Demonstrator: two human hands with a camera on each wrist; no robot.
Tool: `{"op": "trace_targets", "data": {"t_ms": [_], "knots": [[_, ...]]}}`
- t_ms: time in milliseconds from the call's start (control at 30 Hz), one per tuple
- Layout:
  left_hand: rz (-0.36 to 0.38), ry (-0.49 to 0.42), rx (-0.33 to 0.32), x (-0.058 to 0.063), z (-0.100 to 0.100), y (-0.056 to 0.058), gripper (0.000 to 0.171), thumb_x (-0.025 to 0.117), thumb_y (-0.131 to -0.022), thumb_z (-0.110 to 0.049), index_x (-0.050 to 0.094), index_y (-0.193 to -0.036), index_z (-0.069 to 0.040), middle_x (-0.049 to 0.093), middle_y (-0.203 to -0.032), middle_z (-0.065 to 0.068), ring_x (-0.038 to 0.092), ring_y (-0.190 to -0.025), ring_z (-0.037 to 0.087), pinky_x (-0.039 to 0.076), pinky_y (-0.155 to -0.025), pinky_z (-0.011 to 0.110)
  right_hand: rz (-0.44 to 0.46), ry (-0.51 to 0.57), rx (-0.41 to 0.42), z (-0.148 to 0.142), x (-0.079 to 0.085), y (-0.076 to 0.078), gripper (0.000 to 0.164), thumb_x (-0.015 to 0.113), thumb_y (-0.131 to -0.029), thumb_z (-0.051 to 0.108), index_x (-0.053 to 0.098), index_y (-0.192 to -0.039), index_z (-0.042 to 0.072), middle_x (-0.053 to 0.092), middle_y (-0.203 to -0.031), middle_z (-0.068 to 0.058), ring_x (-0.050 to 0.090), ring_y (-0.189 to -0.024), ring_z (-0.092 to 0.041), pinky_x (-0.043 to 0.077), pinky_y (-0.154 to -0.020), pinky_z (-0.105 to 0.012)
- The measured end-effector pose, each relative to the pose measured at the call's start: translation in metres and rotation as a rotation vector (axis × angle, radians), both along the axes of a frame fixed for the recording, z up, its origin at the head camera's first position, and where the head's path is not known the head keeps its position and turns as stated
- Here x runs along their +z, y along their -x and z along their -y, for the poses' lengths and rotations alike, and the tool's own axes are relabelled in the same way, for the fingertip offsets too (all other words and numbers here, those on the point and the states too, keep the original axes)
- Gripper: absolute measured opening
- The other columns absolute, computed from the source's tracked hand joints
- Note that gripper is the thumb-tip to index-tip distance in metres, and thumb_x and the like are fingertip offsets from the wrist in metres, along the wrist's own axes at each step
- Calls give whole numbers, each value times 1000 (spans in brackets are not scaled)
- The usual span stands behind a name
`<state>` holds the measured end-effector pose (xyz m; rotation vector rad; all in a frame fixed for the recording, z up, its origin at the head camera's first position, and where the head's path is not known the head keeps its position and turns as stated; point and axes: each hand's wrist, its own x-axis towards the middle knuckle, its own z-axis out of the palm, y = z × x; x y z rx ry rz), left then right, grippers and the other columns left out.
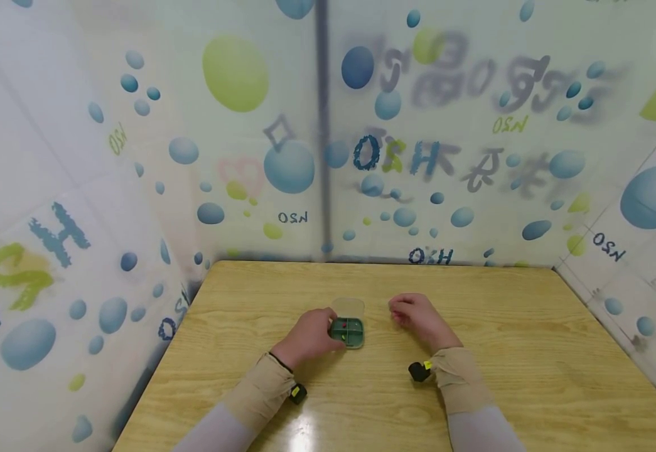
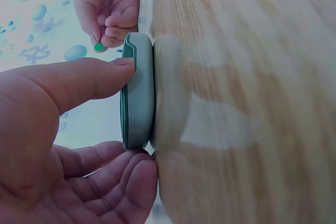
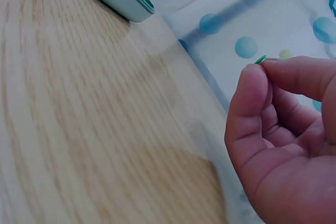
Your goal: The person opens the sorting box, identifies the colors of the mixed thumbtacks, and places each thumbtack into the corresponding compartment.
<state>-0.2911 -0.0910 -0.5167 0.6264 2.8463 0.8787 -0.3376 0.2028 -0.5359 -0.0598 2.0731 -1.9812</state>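
A small green pill box point(image 1: 355, 344) sits on the table, its clear lid point(image 1: 348, 307) swung open toward the back. Dividers split it into several compartments; a tiny red piece and a yellow-green piece lie in those on the left. My left hand point(image 1: 309, 336) grips the box from its left side, the thumb on the near wall point(image 2: 140, 93) and the fingers at the far side. To the right of the box, my right hand point(image 1: 420, 319) is raised above the table. Its thumb and index finger pinch a tiny flat green disc point(image 3: 261, 59), which looks round in the left wrist view.
The wooden table point(image 1: 508, 351) reaches back to a curtain point(image 1: 474, 188) printed with bubbles and lettering. Similar printed sheets hang at the left and right. A small black camera point(image 1: 419, 371) is strapped to the right wrist, another point(image 1: 298, 393) to the left.
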Motion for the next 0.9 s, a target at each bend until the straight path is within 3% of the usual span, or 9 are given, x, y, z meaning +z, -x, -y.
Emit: {"op": "trace_targets", "data": {"t_ms": [400,600,767,900], "knots": [[-4,3,6,0,0,0,56,93,-80,-29,69,-122,0,71,-91,4,61,-79,14,53,-76,34,109,352,-38,-10,-2,-1,16,47,-112,4,62,-116,0,68,-89,2,64,-77,-4,54,-70,-18],[4,6,5,-1,0,1,58,93,-81,-28,68,-124,0,71,-91,4,61,-78,14,53,-75,34,196,484,-124,-13,1,-2,12,49,-112,6,60,-115,3,67,-91,0,63,-78,-5,54,-71,-18],[10,-5,-2,0,0,1,57,93,-81,-28,68,-124,0,71,-90,3,61,-78,13,53,-74,34,235,668,-145,-17,1,-1,27,45,-113,6,66,-96,6,68,-84,-2,64,-75,-8,54,-68,-17],[19,-10,-2,0,1,-1,57,93,-82,-28,68,-125,0,72,-92,4,62,-79,14,53,-75,34,263,857,-150,-21,0,-1,35,40,-114,7,64,-90,6,68,-81,-3,64,-75,-10,53,-67,-18]]}}
